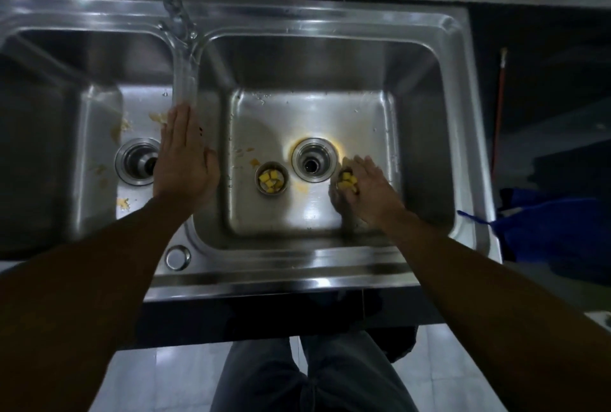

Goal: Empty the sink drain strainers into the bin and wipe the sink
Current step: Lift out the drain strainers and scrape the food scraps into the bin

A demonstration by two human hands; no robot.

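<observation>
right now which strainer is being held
The right strainer, just right of the open drain: the right hand grips it. The left strainer sits untouched on the sink floor.

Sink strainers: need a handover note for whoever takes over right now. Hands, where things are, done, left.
Left hand: open, flat on the divider between the basins.
Right hand: grips the right strainer, low in the right basin.
Left strainer: stands on the same basin's floor, across the open drain. Both hold yellow scraps.
Done: strainers are out of the drains.
Left: empty both into the bin (not in view) and wipe the sink; scraps lie in the left basin. Blue cloth lies to the right.
</observation>
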